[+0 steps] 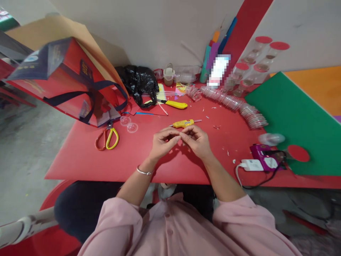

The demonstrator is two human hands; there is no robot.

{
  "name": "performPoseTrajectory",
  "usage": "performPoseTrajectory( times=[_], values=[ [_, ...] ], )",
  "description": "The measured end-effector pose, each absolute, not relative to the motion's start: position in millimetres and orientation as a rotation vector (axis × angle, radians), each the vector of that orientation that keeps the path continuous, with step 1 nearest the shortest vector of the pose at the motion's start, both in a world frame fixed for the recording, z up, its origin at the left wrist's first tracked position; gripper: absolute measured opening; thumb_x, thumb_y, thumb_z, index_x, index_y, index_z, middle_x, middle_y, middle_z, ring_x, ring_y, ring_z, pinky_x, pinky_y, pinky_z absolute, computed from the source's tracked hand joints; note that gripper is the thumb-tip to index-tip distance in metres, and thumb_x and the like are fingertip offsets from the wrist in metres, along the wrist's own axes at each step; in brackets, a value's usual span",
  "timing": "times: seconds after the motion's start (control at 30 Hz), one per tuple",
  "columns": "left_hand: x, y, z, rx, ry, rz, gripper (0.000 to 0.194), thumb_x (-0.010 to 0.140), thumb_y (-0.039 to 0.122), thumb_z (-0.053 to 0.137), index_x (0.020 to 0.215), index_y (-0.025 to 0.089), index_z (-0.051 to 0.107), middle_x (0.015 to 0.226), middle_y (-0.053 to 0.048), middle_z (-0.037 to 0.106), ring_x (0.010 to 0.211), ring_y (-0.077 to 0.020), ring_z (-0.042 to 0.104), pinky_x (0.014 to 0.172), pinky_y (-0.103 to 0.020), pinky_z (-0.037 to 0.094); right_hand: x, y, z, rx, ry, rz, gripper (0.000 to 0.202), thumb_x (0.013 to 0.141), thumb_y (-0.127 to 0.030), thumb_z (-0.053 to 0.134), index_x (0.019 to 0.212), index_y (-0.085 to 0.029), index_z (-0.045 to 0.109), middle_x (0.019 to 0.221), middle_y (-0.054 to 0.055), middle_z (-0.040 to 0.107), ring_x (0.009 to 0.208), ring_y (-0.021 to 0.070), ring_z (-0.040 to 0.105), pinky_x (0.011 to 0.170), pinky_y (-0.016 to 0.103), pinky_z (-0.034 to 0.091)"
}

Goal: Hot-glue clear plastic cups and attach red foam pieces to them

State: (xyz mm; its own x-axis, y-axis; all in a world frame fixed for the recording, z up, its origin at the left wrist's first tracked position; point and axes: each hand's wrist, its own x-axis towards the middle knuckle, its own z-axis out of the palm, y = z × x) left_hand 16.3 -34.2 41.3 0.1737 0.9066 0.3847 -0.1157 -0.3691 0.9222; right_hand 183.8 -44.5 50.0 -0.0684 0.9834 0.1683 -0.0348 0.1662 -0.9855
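Fingertips together, we work best with a light, even pinch.
Low over the red tabletop [133,160], our left hand [163,143] and right hand [197,142] meet, thumbs and forefingers drawn nearly closed; we cannot tell whether anything small sits between them. Just beyond our knuckles lies a yellow tool [183,123], perhaps a glue gun; we should mind its tip near our left fingers, which could be hot. Farther back lies a yellow cutter [176,104].
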Motion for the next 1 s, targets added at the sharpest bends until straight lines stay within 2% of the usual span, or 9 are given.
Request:
performPoseTrajectory(
  times=[0.33,0.6,1.0],
  values=[
    [18.4,-31.3,37.7,1.561,0.849,1.428,0.016,0.088,0.034,0.074,0.082,0.02,0.079,0.077,-0.006,0.07,0.072,-0.0156,0.063,0.07,-0.029,0.049,182.2,-44.0,51.0,-1.093,-1.307,1.035,0.026,0.083,-0.044,0.08,0.083,-0.023,0.065,0.066,-0.002,0.064,0.05,0.0104,0.055,0.05,0.026,0.048],
    [16.7,-30.5,37.8,1.421,0.853,1.382,0.019,0.089,0.038,0.074,0.087,0.02,0.08,0.079,-0.005,0.069,0.065,-0.0118,0.058,0.061,-0.025,0.046,183.7,-44.6,48.8,-1.066,-1.309,1.056,0.025,0.083,-0.044,0.079,0.092,-0.022,0.072,0.07,0.0,0.069,0.055,0.012,0.059,0.052,0.027,0.051],
    [7.9,-28.1,40.5,1.681,0.867,1.303,0.016,0.091,0.033,0.07,0.087,0.02,0.079,0.082,-0.007,0.072,0.075,-0.0166,0.063,0.071,-0.029,0.049,194.9,-40.4,45.1,-1.169,-1.509,0.865,0.025,0.082,-0.043,0.081,0.096,-0.022,0.08,0.079,0.004,0.075,0.056,0.0129,0.061,0.055,0.028,0.052]
  ],
)
